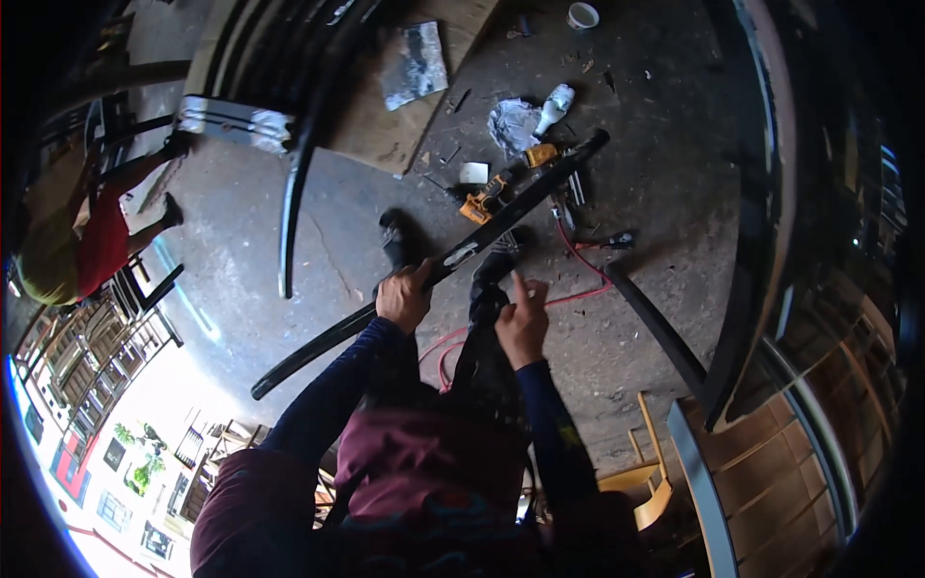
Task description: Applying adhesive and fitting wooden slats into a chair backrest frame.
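My left hand (403,297) is closed around a long, black, slightly curved bar (525,204), which slants from lower left to upper right above the floor. A pale oval slot or patch (461,256) shows on the bar just beyond my left fingers. My right hand (523,323) is raised below the bar, index finger stretched out and the other fingers loosely bent. No object shows in it, and it appears apart from the bar. Beneath the bar's upper half, a yellow and black power drill (482,202) lies on the floor.
A red hose (578,301) winds across the floor by my feet. A white bottle (556,106), crumpled plastic (513,125) and a white cup (582,15) sit farther off. Dark curved frames stand at upper left and right (747,318). A person in red shorts (104,236) is at left.
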Demonstrator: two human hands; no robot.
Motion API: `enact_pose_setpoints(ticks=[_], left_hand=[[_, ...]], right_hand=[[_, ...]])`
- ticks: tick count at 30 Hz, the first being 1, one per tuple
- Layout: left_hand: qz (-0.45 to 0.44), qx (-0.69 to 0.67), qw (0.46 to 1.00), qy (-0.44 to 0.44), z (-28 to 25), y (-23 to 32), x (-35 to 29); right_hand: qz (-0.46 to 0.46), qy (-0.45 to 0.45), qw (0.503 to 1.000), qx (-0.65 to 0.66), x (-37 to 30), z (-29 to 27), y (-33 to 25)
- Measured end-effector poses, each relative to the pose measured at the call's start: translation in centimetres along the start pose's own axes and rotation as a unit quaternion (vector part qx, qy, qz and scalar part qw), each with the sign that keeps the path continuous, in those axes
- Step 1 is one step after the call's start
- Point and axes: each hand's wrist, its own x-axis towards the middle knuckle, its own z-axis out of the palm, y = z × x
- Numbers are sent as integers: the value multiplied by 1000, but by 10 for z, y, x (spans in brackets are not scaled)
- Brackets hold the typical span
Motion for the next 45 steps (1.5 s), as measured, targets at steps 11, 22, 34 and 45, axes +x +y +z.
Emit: enact_pose_setpoints(ticks=[11,22,34,45], left_hand=[[75,-3,978,193,217,-161,319],[58,27,982,175,236,-230,418],[126,53,976,168,289,-149,270],[91,-203,946,237,331,-42,304]], right_hand=[[97,-256,961,49,-40,223,62],[74,-228,950,203,-25,217,34],[89,-265,960,25,-24,219,35],[117,-378,918,25,-37,214,44]])
